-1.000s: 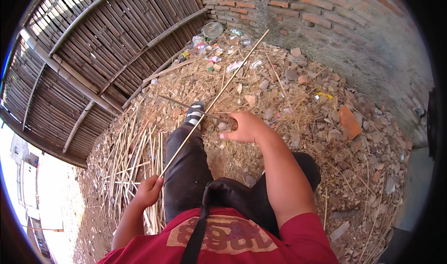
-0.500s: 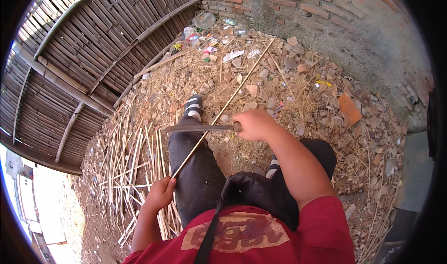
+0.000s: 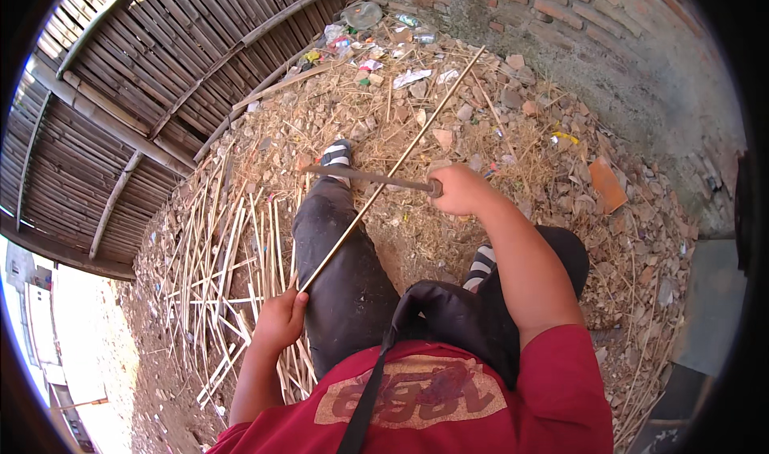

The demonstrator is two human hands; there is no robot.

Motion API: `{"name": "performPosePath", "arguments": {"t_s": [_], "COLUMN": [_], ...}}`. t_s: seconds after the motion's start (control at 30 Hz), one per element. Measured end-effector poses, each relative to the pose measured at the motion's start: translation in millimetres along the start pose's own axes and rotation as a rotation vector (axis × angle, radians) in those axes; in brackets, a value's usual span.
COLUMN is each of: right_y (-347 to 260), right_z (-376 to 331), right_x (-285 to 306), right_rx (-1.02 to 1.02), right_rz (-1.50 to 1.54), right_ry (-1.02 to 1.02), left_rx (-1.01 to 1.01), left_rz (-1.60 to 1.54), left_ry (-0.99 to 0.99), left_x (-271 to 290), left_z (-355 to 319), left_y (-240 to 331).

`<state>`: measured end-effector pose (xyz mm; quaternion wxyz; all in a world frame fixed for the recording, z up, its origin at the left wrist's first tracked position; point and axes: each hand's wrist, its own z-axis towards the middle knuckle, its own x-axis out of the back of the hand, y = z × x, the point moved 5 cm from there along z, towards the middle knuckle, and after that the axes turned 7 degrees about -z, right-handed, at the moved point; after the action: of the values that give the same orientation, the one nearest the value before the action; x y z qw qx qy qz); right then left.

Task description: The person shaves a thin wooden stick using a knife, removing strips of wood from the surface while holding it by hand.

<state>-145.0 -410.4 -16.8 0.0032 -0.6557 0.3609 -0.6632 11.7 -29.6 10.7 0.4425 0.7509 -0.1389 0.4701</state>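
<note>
My left hand (image 3: 282, 319) is closed round the lower end of a long, thin bamboo strip (image 3: 344, 238). The strip slants up and to the right, past my knee and over the rubble. In my right hand (image 3: 463, 190) is the handle of a machete (image 3: 372, 178), mostly hidden by my fingers. Its dark blade points left and crosses the strip well above my left hand; whether the edge touches the strip I cannot tell. Below the blade is my left leg in dark trousers (image 3: 340, 270).
Many split bamboo strips (image 3: 228, 278) lie in a loose pile at left. A bamboo-slat wall (image 3: 192, 62) rises behind them, a brick wall (image 3: 593, 70) at the back right. Broken stones, dry straw and litter cover the ground, with an orange tile piece (image 3: 606, 186) at right.
My right hand has moved up and slightly right with the machete, so the blade crosses the strip farther from my left hand. The left hand keeps its grip.
</note>
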Motion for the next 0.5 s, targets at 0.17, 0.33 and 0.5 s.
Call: {"name": "performPosePath", "arguments": {"t_s": [0.17,0.33,0.5], "right_y": [1,-34,34], "right_z": [-8,-17,-8], "right_x": [23,15,28], "right_rx": [-0.119,0.126,-0.187], "right_rz": [0.031,-0.197,0.085], "right_ry": [0.088,-0.001,0.121], "left_rx": [-0.017,-0.036,-0.009], "left_rz": [0.030,0.036,0.055], "left_ry": [0.037,0.039,0.059], "left_x": [-1,0,5], "left_z": [0,-3,-9], "left_y": [2,9,22]}}
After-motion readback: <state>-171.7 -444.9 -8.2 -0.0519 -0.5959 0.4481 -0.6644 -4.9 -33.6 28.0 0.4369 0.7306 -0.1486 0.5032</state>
